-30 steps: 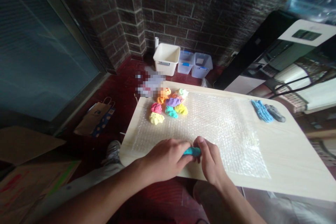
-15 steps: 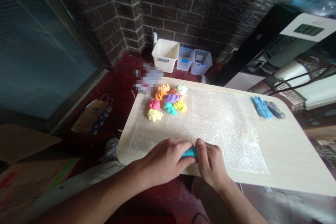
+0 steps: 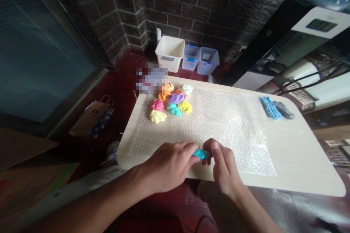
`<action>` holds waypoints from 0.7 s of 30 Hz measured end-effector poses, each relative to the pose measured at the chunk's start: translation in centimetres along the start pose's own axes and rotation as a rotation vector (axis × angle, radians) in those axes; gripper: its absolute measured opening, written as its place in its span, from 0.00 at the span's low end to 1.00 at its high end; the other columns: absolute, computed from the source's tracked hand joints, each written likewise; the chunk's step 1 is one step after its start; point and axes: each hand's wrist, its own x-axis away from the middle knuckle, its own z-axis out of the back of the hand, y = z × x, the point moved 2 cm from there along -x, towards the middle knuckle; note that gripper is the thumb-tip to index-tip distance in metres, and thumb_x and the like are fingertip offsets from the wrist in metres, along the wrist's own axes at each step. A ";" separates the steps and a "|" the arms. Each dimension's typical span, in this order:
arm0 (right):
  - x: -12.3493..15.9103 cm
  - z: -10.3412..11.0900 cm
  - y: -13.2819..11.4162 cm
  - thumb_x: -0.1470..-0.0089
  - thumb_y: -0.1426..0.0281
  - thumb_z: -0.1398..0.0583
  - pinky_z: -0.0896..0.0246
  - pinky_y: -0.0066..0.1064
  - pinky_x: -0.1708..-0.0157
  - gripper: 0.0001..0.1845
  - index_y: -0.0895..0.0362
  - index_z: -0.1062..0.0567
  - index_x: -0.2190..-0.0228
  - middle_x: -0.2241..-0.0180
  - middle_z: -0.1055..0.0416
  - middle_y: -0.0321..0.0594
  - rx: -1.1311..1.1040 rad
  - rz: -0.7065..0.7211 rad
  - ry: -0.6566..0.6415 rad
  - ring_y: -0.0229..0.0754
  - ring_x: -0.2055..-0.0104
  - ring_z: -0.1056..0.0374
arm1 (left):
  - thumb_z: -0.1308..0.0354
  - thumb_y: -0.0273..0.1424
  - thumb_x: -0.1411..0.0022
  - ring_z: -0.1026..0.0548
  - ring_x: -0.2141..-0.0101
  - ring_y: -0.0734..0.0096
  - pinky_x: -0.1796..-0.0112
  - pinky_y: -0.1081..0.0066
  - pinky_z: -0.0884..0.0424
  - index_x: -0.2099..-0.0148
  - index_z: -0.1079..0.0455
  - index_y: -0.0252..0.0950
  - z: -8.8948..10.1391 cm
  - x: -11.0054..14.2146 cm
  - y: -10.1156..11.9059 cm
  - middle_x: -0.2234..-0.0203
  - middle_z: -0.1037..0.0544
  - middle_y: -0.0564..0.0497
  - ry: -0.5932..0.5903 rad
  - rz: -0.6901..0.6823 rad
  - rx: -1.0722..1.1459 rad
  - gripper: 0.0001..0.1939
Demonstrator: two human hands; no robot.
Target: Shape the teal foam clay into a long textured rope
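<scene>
My left hand point(image 3: 173, 165) is closed around the left part of a small teal, crumpled soft bundle point(image 3: 201, 153), its thumb below and fingers above. Whether the bundle is cloth or clay I cannot tell. My right hand point(image 3: 222, 162) has curled fingers at the bundle's right end, thumb raised on top. Both hands are over the table's near edge. Beyond them on bubble wrap point(image 3: 218, 116) lies a cluster of similar bundles, among them a pale yellow one point(image 3: 158, 116), a red one point(image 3: 157, 105), a purple one point(image 3: 176, 98) and a turquoise one point(image 3: 174, 109).
A blue twisted bundle point(image 3: 270, 108) and a grey one point(image 3: 284, 110) lie at the right of the pale wooden table point(image 3: 303, 153). Behind it stand a cream bin point(image 3: 170, 52) and two clear boxes. A water dispenser is at right, a paper bag point(image 3: 91, 118) on the floor left.
My right hand has drawn slightly right and its fingers are less tight, so more of the teal bundle shows between the hands. The camera view has shifted a little.
</scene>
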 end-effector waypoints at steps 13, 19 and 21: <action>0.6 2.1 -0.9 0.36 0.69 0.35 0.26 0.33 0.59 0.07 0.54 0.18 0.56 0.61 0.19 0.45 -0.165 0.123 -0.087 0.41 0.63 0.24 | 0.53 0.34 0.23 0.23 0.59 0.65 0.60 0.68 0.32 0.51 0.30 0.36 1.1 -0.2 0.0 0.59 0.21 0.49 0.062 -0.016 0.153 0.12; 0.5 1.9 -1.1 0.40 0.67 0.31 0.24 0.32 0.63 0.07 0.54 0.17 0.59 0.65 0.19 0.43 -0.273 0.062 -0.056 0.42 0.65 0.24 | 0.47 0.37 0.24 0.23 0.58 0.67 0.59 0.70 0.31 0.48 0.28 0.39 1.2 -0.2 0.0 0.57 0.22 0.50 0.101 -0.051 0.163 0.11; 0.5 1.8 -1.1 0.41 0.66 0.30 0.25 0.30 0.66 0.08 0.54 0.17 0.60 0.68 0.19 0.41 -0.306 0.030 -0.042 0.40 0.68 0.24 | 0.48 0.34 0.24 0.24 0.59 0.68 0.59 0.70 0.31 0.49 0.27 0.38 1.2 -0.2 -0.1 0.59 0.23 0.50 0.122 -0.058 0.148 0.10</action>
